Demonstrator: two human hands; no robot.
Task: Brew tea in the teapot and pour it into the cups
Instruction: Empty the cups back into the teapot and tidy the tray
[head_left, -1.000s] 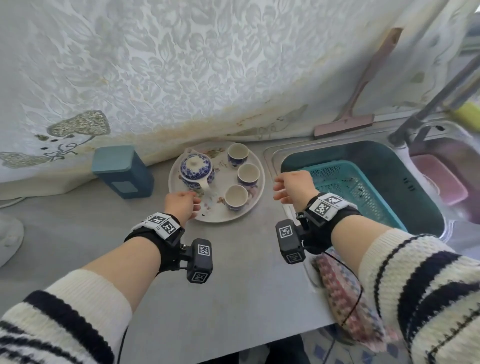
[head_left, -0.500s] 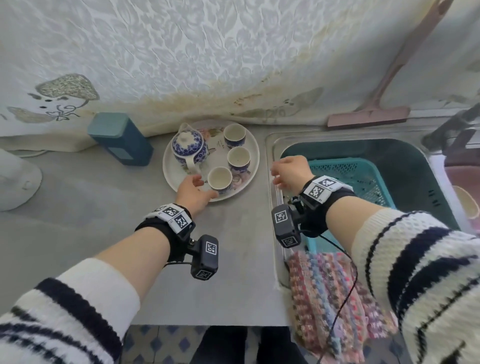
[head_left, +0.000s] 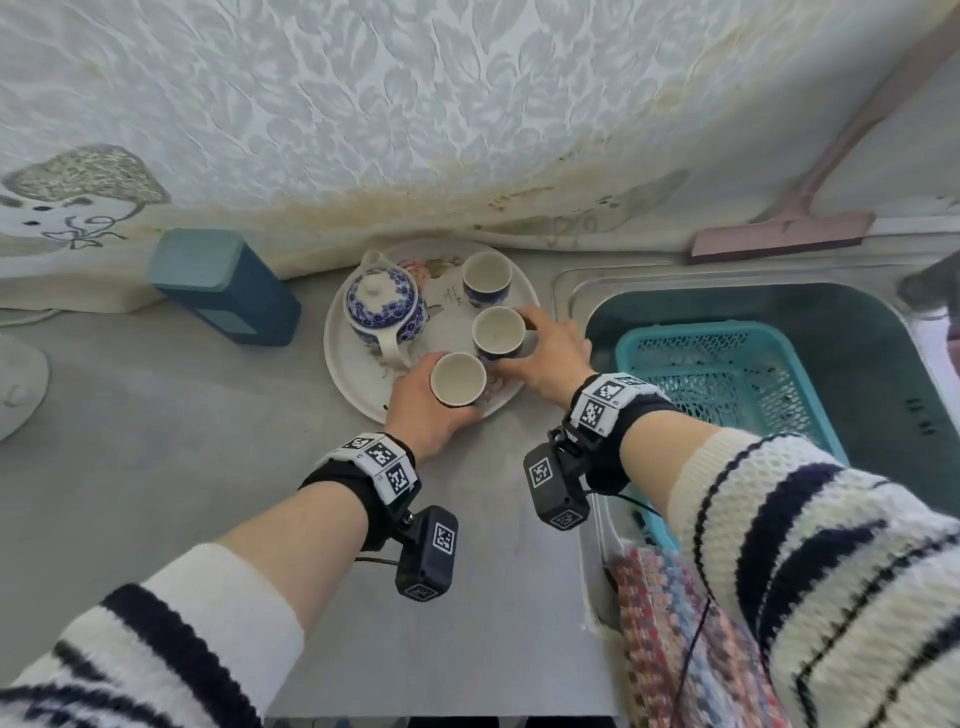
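A round white tray (head_left: 353, 374) sits on the grey counter against the wall. On it stands a blue-and-white teapot (head_left: 384, 306) with its lid on and its spout toward me. Three small empty cups share the tray. My left hand (head_left: 423, 415) wraps around the nearest cup (head_left: 458, 379) at the tray's front edge. My right hand (head_left: 553, 358) curls around the middle cup (head_left: 497, 332) from the right. The far cup (head_left: 487, 278) stands untouched at the back.
A teal box (head_left: 223, 286) stands left of the tray. A white round object (head_left: 18, 384) lies at the far left. To the right is a sink (head_left: 571, 291) holding a teal basin and basket (head_left: 727, 374). A patterned cloth (head_left: 670, 623) hangs over the counter edge. A pink squeegee (head_left: 779, 236) leans on the wall.
The view has tilted down and closer. My left hand moved from the tray's rim onto the nearest cup. My right hand swung left from the sink edge onto the middle cup.
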